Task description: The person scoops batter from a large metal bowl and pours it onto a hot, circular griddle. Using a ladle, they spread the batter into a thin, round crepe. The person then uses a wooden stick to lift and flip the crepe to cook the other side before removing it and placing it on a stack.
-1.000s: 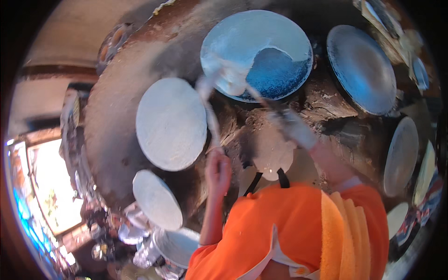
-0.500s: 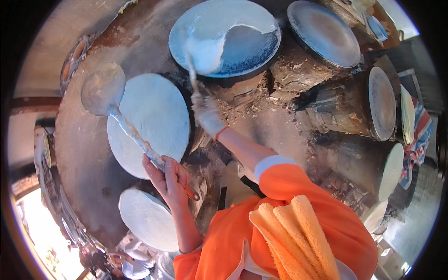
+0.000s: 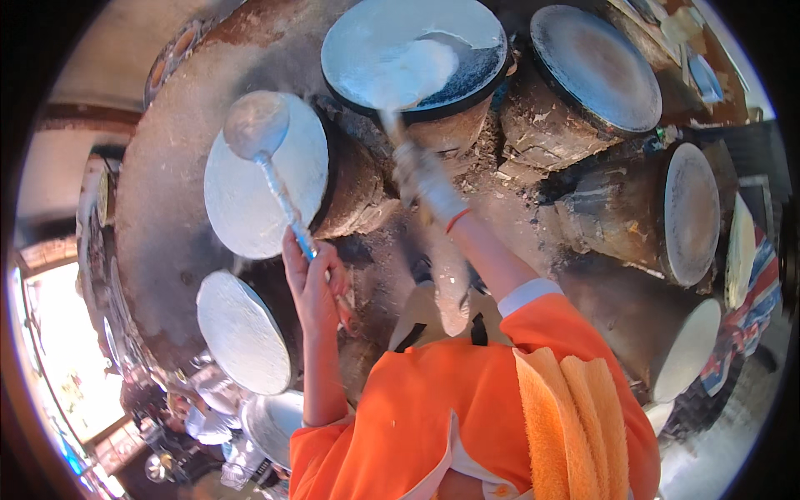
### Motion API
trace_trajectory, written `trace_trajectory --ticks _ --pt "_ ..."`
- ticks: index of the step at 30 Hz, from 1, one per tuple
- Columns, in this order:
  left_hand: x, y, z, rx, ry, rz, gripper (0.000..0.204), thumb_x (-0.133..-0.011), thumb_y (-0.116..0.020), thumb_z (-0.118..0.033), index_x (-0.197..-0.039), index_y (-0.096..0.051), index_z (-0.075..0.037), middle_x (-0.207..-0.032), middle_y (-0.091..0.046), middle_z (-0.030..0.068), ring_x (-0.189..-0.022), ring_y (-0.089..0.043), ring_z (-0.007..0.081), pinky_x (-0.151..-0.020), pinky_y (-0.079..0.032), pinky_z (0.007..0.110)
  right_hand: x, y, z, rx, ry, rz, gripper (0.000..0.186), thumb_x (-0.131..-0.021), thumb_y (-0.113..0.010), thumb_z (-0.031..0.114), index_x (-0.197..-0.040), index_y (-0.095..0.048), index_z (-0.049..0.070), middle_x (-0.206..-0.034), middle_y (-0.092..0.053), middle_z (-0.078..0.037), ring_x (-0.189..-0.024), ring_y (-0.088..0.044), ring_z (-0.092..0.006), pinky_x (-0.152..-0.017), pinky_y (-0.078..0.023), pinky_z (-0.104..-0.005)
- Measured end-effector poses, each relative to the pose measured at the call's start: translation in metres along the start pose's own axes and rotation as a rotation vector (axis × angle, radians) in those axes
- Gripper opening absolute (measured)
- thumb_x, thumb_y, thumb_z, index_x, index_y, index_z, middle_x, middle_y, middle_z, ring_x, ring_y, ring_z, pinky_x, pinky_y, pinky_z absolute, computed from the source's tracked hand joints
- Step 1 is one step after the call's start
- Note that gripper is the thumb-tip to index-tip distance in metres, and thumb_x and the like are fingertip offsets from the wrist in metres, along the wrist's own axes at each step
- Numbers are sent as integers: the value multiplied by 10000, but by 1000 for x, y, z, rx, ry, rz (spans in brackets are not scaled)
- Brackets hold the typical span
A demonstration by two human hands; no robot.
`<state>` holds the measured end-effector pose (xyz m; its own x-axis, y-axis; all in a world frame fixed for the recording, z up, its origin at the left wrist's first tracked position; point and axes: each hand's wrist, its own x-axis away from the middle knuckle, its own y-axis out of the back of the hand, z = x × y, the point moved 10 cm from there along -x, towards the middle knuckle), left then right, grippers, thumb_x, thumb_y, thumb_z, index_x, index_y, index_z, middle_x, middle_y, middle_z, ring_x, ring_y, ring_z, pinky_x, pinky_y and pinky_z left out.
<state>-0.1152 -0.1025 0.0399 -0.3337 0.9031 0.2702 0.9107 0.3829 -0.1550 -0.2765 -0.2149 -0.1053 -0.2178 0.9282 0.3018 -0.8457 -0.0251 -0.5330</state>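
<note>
My left hand (image 3: pixel 312 279) is wrapped round the long handle of a metal ladle (image 3: pixel 257 125). The ladle's round bowl hangs over a round griddle (image 3: pixel 262 208) covered in a white layer. In my right hand (image 3: pixel 429 183), which wears a whitish glove and is smeared by motion, is a spreading tool (image 3: pixel 390 125) with a straight handle. Its far end meets the white batter (image 3: pixel 358 58) on the far griddle (image 3: pixel 471 75) and is too blurred to make out. Batter coats most of that griddle, leaving a dark patch at its right.
More round griddles on brown drum-like stoves curve round me: one at far right (image 3: pixel 596 67), one at right (image 3: pixel 692 212), a pale-coated one (image 3: pixel 687 350) and a white-coated one at lower left (image 3: pixel 242 333). A striped cloth (image 3: pixel 742 317) hangs at the right edge.
The view has shifted, so the stoves sit differently in it. My right hand has swept the tool, and the batter covers more of the far griddle's dark patch. The ladle stays in my left hand.
</note>
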Motion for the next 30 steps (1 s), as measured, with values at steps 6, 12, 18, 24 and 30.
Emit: trace_trajectory --ticks 6,12,18,24,30 --pt "-46 -21 11 40 13 215 510 -859 -446 -11 -1322 -245 -86 -680 -423 6 -394 -336 49 -369 -318 202 22 102 -37 271 -85 -164 283 -905 -507 322 -1066 -496 90 -703 -488 31 -482 -432 -59 -384 -362 -221" --pt "-69 -76 21 88 81 330 505 -788 -385 19 -1273 -274 -63 -683 -441 31 -395 -343 53 -367 -321 208 31 115 -31 230 -247 -168 322 -917 -470 336 -1098 -490 70 -718 -499 -10 -491 -431 -88 -405 -372 -249" --pt "-67 -106 27 15 119 232 421 -805 -382 13 -1212 -321 -78 -669 -424 16 -400 -334 51 -369 -300 204 29 173 -12 505 -329 -141 291 -927 -449 268 -1135 -458 66 -651 -494 0 -419 -410 -88 -342 -371 -241" --pt "-63 -155 34 26 202 186 484 -843 -381 0 -1304 -291 -113 -675 -415 12 -418 -332 47 -377 -292 196 18 153 25 117 -387 -46 303 -912 -461 185 -1140 -435 -13 -728 -521 -34 -538 -478 -110 -446 -440 -252" --pt "-70 -173 36 -8 245 206 459 -853 -411 -18 -1287 -304 -120 -683 -426 19 -415 -341 55 -378 -295 200 -47 205 56 -816 -177 74 273 -884 -469 59 -1116 -447 -84 -861 -563 -85 -708 -557 -126 -588 -492 -252"
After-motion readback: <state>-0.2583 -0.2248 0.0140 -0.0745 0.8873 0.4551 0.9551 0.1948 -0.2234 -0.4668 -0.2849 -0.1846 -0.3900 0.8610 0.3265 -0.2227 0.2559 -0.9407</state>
